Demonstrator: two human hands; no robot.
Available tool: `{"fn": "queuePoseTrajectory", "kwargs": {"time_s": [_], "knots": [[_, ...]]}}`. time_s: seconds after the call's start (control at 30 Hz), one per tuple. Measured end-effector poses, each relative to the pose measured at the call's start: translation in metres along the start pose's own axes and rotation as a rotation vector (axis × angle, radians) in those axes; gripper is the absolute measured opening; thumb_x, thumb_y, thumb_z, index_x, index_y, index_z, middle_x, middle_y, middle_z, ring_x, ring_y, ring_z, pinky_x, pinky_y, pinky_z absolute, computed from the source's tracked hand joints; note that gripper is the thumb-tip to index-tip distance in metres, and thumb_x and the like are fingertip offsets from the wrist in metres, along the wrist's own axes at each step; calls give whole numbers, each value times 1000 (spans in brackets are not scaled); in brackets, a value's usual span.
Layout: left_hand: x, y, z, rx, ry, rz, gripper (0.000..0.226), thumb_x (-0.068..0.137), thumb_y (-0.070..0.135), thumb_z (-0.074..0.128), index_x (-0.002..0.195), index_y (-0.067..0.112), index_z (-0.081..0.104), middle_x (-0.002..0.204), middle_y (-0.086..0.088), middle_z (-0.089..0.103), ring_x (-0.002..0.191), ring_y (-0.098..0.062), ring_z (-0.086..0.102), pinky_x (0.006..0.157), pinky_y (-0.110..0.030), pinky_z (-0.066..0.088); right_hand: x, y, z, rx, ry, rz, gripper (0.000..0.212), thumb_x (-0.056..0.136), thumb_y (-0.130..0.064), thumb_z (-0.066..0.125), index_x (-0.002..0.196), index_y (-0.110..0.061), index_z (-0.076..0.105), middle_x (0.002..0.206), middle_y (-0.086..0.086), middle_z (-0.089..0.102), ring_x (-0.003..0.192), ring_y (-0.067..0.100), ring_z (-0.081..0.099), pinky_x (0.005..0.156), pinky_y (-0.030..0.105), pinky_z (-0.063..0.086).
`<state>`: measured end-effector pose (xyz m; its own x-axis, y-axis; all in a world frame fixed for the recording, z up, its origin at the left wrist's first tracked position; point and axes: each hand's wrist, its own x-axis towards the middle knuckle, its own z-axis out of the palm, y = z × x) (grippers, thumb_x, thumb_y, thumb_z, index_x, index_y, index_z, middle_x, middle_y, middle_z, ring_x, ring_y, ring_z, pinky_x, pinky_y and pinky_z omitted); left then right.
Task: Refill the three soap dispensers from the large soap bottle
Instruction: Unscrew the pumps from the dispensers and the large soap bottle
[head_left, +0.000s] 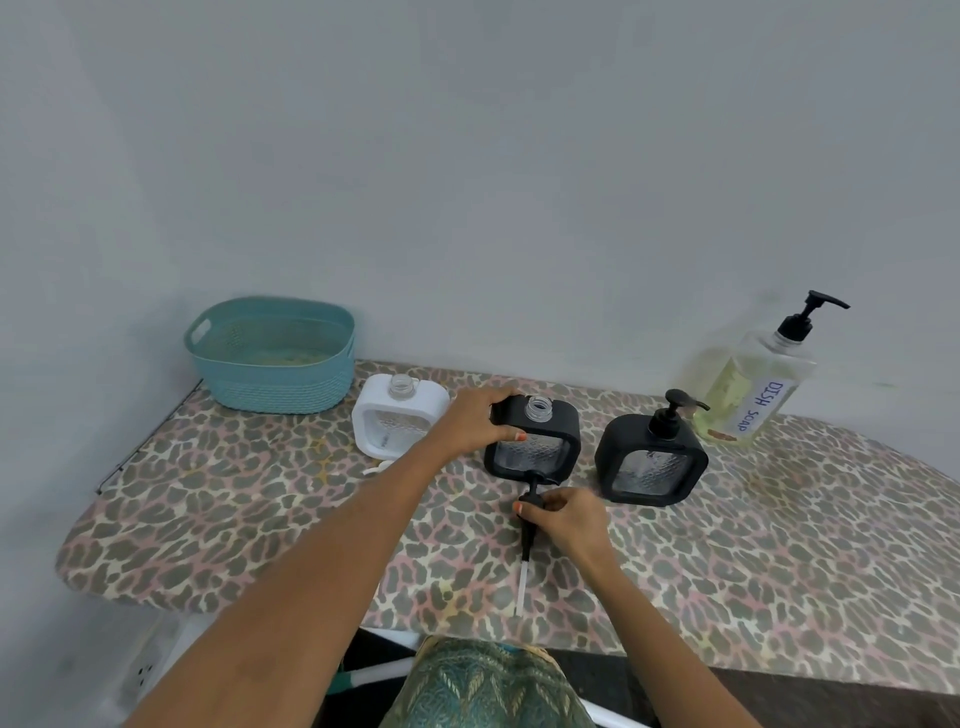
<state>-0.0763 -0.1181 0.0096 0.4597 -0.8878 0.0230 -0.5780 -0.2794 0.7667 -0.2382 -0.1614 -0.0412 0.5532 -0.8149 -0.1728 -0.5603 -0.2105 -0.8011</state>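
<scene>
Three square dispensers stand in a row on the leopard-print board (753, 561). The white dispenser (397, 423) at the left has an open neck, and its white pump (375, 468) lies in front, mostly hidden by my arm. My left hand (475, 423) grips the top left corner of the middle black dispenser (535, 439), whose neck is open too. My right hand (563, 517) holds this one's black pump (527, 540) low over the board, tube pointing toward me. The right black dispenser (652, 460) keeps its pump on. The large "DISH SOAP" bottle (748, 384) stands at the back right.
A teal plastic basket (270, 356) sits at the board's back left corner against the grey wall. The board's front edge runs just before my body, and its rounded left end drops off near a wall socket (145, 673).
</scene>
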Motion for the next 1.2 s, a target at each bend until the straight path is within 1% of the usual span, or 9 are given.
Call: {"fn": "queuePoseTrajectory", "kwargs": {"time_s": [0.23,0.5,0.57,0.63,0.8,0.87,0.97,1.1,1.2], "knots": [[2,-4,1,-31,-8,-22,63,75,14,73,133,13,46,134,-6,53,124,-20,48,98,-22,33,6,6,8,-15,-1,33,32,75,-32,74,73,0,71,57,4,60,47,8,48,43,13,34],[0,3,2,3,-32,-11,63,78,16,71,134,13,43,137,-8,47,127,-23,43,105,-33,34,2,12,4,37,23,17,39,76,-31,73,84,6,68,69,11,62,56,12,51,48,14,35],[-1,6,2,29,-24,-10,69,78,20,71,138,16,37,144,-5,38,133,-23,36,107,-33,30,1,11,-4,43,68,-8,41,76,-30,73,85,8,65,74,16,63,65,15,55,54,18,37],[-1,12,1,47,-16,6,73,78,22,71,140,20,32,148,-3,32,136,-21,31,109,-32,26,-1,6,-17,34,117,-37,33,76,-29,73,85,2,66,76,9,63,72,16,57,56,15,38],[4,39,5,27,17,105,65,82,22,67,139,24,34,148,0,32,136,-18,30,109,-31,25,-1,-3,-67,115,346,-153,21,79,-22,71,88,-4,66,74,2,62,66,4,55,56,7,42],[8,53,13,-19,33,141,64,82,21,67,138,24,35,146,2,36,135,-16,32,107,-28,25,4,-4,-88,146,474,-158,20,81,-20,69,89,-2,66,76,6,63,66,7,56,57,4,42],[16,72,29,-66,-32,173,65,83,21,67,139,24,34,145,2,37,135,-15,33,106,-25,26,15,-3,-113,189,602,-142,26,79,-18,71,95,0,64,83,12,65,74,20,59,69,18,48],[27,88,57,-42,-152,129,70,81,19,68,141,20,31,149,-1,32,137,-18,31,110,-31,27,32,3,-130,100,582,-148,47,76,-21,73,113,3,59,108,17,63,96,26,59,78,25,42],[32,95,77,44,-198,91,78,81,23,69,144,13,25,151,-6,28,139,-22,28,111,-34,26,42,8,-132,43,488,-163,50,75,-22,74,116,2,58,111,17,63,101,27,60,79,23,41]]}}
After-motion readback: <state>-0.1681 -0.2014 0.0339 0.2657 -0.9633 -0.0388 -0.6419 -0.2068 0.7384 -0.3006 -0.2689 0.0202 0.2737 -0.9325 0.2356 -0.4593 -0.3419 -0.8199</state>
